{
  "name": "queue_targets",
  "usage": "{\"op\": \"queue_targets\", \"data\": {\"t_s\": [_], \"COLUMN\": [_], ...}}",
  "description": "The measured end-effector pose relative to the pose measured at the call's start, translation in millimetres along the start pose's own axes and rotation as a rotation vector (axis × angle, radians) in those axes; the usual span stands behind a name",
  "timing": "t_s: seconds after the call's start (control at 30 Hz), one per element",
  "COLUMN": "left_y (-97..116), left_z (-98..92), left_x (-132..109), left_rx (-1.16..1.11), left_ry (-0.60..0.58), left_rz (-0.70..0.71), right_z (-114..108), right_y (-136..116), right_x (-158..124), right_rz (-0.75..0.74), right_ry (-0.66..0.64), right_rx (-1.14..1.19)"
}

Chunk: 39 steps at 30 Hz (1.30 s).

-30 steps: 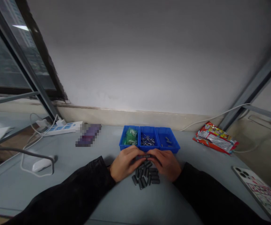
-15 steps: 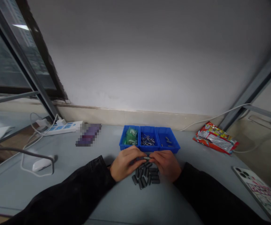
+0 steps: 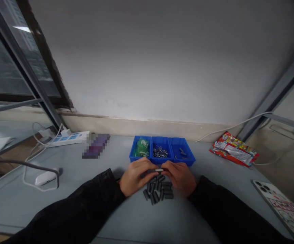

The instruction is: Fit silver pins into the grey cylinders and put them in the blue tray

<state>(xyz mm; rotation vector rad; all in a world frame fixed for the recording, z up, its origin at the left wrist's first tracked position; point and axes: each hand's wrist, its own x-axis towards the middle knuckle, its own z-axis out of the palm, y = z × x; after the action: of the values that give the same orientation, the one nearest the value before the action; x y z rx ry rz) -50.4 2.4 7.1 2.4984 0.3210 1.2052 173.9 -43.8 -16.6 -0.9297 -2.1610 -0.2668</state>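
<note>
My left hand [image 3: 136, 176] and my right hand [image 3: 179, 177] meet over a pile of several small dark cylindrical parts [image 3: 159, 190] on the grey table. Both hands are curled, and between their fingertips they pinch one small part with a pale metal end [image 3: 159, 170]. Just beyond the hands stands a blue tray [image 3: 162, 149] with three compartments: green pieces on the left [image 3: 142, 148], small metal pins in the middle [image 3: 159, 151], a few dark parts on the right [image 3: 181, 151].
A white power strip [image 3: 69, 139] with cables lies at the back left, next to a blurred purple object [image 3: 96, 146]. A white mouse-like device [image 3: 45, 177] sits at the left. A red snack packet [image 3: 233, 149] and a phone [image 3: 284, 207] lie at the right.
The fingertips have drawn slightly apart, so the small part's pale end shows between them. The arms and the pile have stayed in place.
</note>
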Motion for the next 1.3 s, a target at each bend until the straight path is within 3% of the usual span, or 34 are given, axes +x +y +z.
{"op": "queue_targets", "data": {"t_s": [0.3, 1.0, 1.17, 1.3], "left_y": [-2.7, -3.3, -2.2, -5.0], "left_z": [0.1, 1.0, 1.1, 1.5], "left_x": [-1.7, -2.3, -0.8, -1.5], "left_rx": [0.016, 0.020, 0.013, 0.076], "left_ry": [-0.010, -0.026, -0.009, -0.056], "left_rz": [-0.010, -0.025, -0.035, -0.068], "right_z": [-1.9, -2.0, -13.6, -29.0], "right_y": [-1.0, -2.4, 8.4, 35.9], "right_x": [-2.1, -2.3, 5.0, 6.0], "right_rz": [0.042, 0.028, 0.004, 0.238], "right_ry": [-0.031, -0.024, 0.118, 0.214], "right_rx": [0.086, 0.020, -0.070, -0.285]}}
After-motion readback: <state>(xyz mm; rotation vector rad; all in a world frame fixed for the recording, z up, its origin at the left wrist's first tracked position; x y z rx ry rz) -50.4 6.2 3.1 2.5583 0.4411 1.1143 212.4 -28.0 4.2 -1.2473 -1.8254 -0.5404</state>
